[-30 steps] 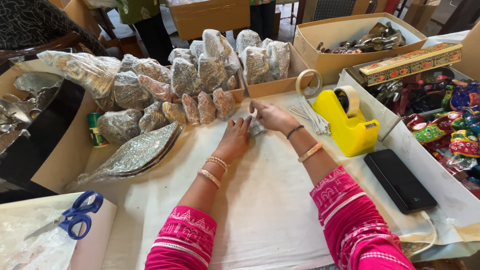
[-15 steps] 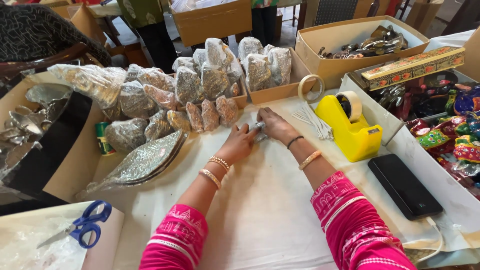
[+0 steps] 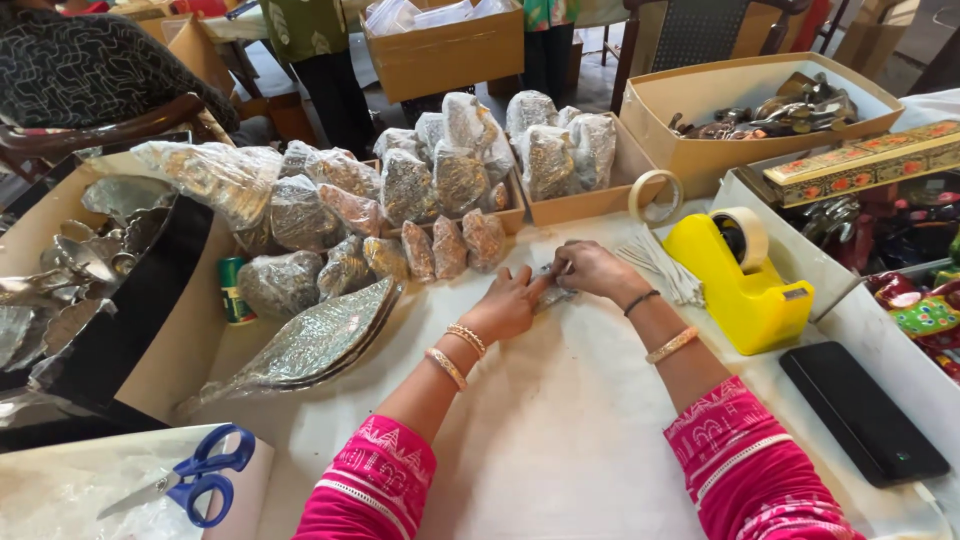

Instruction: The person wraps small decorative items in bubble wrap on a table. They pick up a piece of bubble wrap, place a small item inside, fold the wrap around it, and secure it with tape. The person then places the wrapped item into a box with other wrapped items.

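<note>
- Small clear-wrapped packet (image 3: 552,292) lies on the white table (image 3: 560,450), pressed between both hands near the middle of the far edge; its contents are mostly hidden.
- White table carries a row of plastic-wrapped silvery bundles (image 3: 400,200) along its far side, some in shallow cardboard trays (image 3: 590,203).
- Stack of flat, leaf-shaped foil packets (image 3: 310,340) lies left of the hands, well apart from them.
- Yellow tape dispenser (image 3: 745,285) stands just right of the right forearm, a black phone (image 3: 862,412) nearer the camera.
- Blue-handled scissors (image 3: 195,482) lie at the lower left.
- Left hand (image 3: 507,305) rests fingers flat on the packet's left end.
- Right hand (image 3: 592,270) curls over the packet's right end, fingertips pinching it.
- Loose tape roll (image 3: 655,197) leans by the trays.
</note>
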